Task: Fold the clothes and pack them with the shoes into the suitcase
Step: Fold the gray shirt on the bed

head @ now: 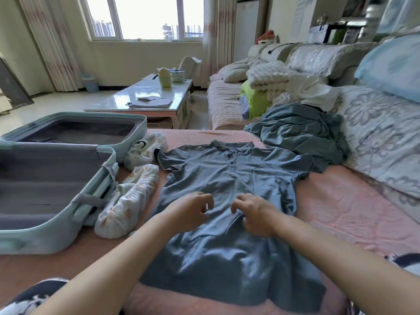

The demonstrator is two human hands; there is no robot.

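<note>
- Grey-blue polo shirt lies face up, spread flat on the pink cover. Its long axis runs near to far: collar at the far end, hem at the near edge, one sleeve out to each side.
- Left hand is over the shirt's middle, just left of the button line. Fingers are loosely curled and nothing is visibly held.
- Right hand is just right of that line, fingers curled down onto the cloth. A crease runs out from under it; I cannot tell whether it pinches the fabric.
- The hands are close together, roughly level, and centred. Each sleeve lies farther off and outward from its own hand, the left sleeve nearer the left hand and the right sleeve nearer the right.
- Judgement: a lengthwise fold suits, with each hand taking its own side.
- Open suitcase sits at the left, with the bagged shoes between it and the shirt.
- A second garment is crumpled at far right, unfolded.
</note>
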